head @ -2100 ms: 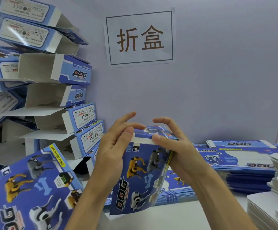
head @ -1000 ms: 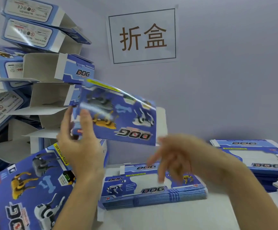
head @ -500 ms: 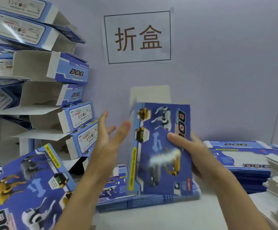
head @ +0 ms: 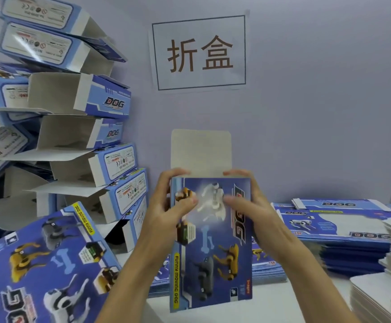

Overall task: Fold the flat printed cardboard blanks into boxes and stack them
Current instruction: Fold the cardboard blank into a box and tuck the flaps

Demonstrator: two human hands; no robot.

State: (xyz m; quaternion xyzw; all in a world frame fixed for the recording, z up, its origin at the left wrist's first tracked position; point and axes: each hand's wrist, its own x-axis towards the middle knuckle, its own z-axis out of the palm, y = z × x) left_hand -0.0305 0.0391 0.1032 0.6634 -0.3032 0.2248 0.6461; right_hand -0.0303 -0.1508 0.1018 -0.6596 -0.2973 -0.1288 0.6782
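Head view: I'm holding one box [head: 211, 243] upright in front of me, printed face toward me, bottom edge down near the white table [head: 306, 299]. My left hand [head: 166, 213] is gripping the upper left edge, thumb on the print and fingers curling over the top corner; my right hand [head: 252, 210] is doing the same on the upper right edge, thumb lying across the white dog picture. Both hands are closed on the box, not spread. I'm gripping high on both sides probably so I can work the plain top flap [head: 201, 152], which is sticking straight up, unfolded, above my fingers. Print on the box is reading "DOG" and "FUNNY MOVING DOG" sideways. Flat blanks [head: 339, 227] are lying piled to the right and behind the box, within easy reach. Folded boxes [head: 89, 127] are leaning in a rough stack at left against the wall, open ends out, labelled "DOG" with small print too blurry to read. A finished box [head: 43, 264] is lying tilted at lower left. The wall sign [head: 200, 52] is reading "折盒". White sheets [head: 383, 292] are sitting stacked at far right.
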